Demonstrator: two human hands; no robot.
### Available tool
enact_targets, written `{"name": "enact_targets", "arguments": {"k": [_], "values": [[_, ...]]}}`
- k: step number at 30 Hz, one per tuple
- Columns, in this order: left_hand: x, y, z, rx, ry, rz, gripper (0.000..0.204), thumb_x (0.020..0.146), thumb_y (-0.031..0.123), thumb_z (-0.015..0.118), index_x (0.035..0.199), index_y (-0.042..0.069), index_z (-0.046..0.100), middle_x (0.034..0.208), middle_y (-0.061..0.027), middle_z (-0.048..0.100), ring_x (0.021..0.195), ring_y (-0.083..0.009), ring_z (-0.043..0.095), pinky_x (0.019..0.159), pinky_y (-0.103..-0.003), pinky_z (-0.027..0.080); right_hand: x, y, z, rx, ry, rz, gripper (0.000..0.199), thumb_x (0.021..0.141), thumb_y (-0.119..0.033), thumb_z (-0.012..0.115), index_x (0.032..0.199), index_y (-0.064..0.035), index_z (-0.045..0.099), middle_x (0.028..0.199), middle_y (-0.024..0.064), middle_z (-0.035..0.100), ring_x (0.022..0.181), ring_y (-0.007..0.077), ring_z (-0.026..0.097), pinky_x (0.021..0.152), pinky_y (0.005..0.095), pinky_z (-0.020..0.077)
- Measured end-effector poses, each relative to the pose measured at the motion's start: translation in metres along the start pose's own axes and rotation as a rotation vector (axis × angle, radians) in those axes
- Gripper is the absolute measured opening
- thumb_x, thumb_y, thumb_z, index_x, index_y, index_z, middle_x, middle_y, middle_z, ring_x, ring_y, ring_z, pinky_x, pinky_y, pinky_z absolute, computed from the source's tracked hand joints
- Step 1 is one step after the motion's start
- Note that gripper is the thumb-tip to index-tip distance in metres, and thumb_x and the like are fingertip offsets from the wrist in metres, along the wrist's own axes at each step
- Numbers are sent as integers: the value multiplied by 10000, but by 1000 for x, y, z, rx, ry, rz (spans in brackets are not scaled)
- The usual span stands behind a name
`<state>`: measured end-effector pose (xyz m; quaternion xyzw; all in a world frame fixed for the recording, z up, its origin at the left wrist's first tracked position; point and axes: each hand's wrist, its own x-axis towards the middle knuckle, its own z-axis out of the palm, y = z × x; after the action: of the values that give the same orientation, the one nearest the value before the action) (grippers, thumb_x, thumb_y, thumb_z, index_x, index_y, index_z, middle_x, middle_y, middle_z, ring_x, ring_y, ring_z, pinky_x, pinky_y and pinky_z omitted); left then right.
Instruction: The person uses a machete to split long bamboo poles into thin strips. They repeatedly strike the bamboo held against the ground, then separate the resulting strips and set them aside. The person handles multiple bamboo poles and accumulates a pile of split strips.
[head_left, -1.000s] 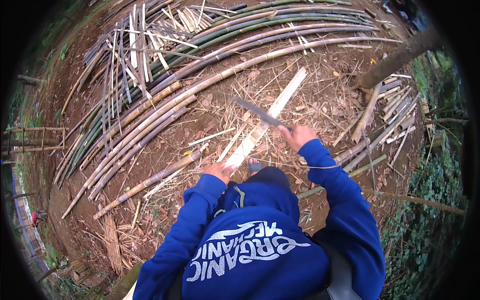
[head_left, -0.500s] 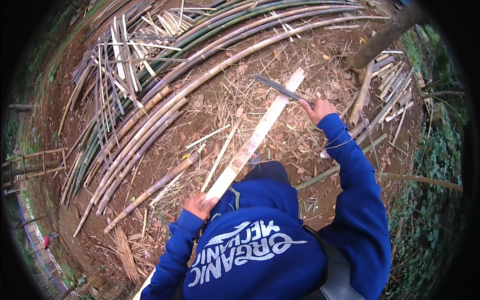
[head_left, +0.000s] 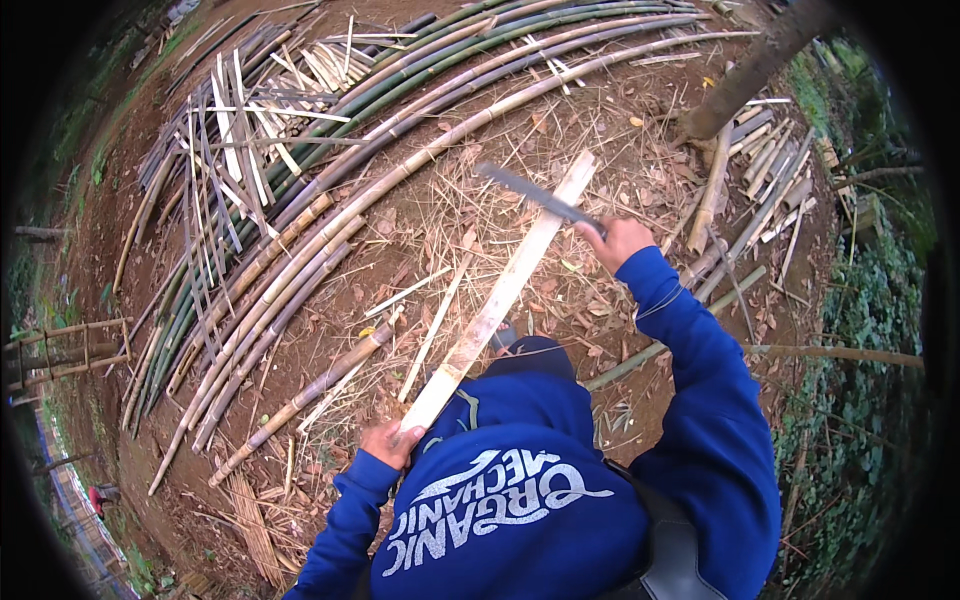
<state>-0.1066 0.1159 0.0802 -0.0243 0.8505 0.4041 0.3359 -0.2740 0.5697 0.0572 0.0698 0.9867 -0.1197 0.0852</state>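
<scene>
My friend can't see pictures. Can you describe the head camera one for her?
A person's left hand holds a pale bamboo strip, and the right hand holds a knife over it. Long bamboo poles lie on the dirt.

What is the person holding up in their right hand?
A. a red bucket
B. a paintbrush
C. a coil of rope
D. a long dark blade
D: the right hand grips a long dark blade raised over the pale split bamboo strip, whose near end the left hand holds.

Left hand (head_left: 388,441) gripping bamboo slat (head_left: 500,298), right hand (head_left: 617,242) raising probably a machete (head_left: 535,194)
</scene>
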Motion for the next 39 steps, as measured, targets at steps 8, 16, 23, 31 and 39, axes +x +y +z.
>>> {"name": "enact_targets", "arguments": {"k": [8, 16, 23, 31, 39], "values": [[-26, -17, 8, 92, 109, -32, 341, 869, 375, 619, 939, 48, 685, 674, -142, 628, 632, -230, 641, 610, -350, 476, 103, 172, 44, 18, 30, 499, 915, 829, -760, 324, 1084, 62, 632, 1045, 331, 602, 1059, 433, 572, 923, 469, 441], [86, -94, -14, 322, 340, -14, 354, 846, 426, 618, 917, 85, 685, 870, -211, 645, 821, -396, 629, 758, -463, 505, 134, 203, 92, 698, 310, 371, 703, 896, -542, 529, 1238, 72, 543, 1191, 170, 608, 988, 264, 605, 875, 358, 467], [65, 108, -198, 760, 423, 109, 265, 922, 283, 526, 1014, 49, 608, 746, -172, 613, 600, -287, 619, 534, -412, 535, 98, 35, 54, 1047, 295, 354, 505, 903, -486, 559, 1086, -16, 594, 656, 63, 544, 531, 161, 517, 479, 299, 431], [-35, 280, -328, 1191, 1070, 352, 357, 911, 399, 548, 976, 49, 578, 663, -152, 596, 583, -248, 647, 496, -382, 544, 29, -69, 159, 1318, -339, 312, 240, 880, -255, 619, 1018, -144, 457, 512, -3, 376, 357, 124, 379, 304, 280, 297], [-138, 348, -422, 942, 2218, 929, 293, 869, 313, 623, 1007, 56, 591, 671, -128, 639, 561, -251, 643, 524, -389, 547, -39, -104, 133, 1166, -623, -102, 761, 799, 69, 523, 1448, -254, 292, 585, 33, 458, 399, 127, 429, 319, 257, 324]]}}
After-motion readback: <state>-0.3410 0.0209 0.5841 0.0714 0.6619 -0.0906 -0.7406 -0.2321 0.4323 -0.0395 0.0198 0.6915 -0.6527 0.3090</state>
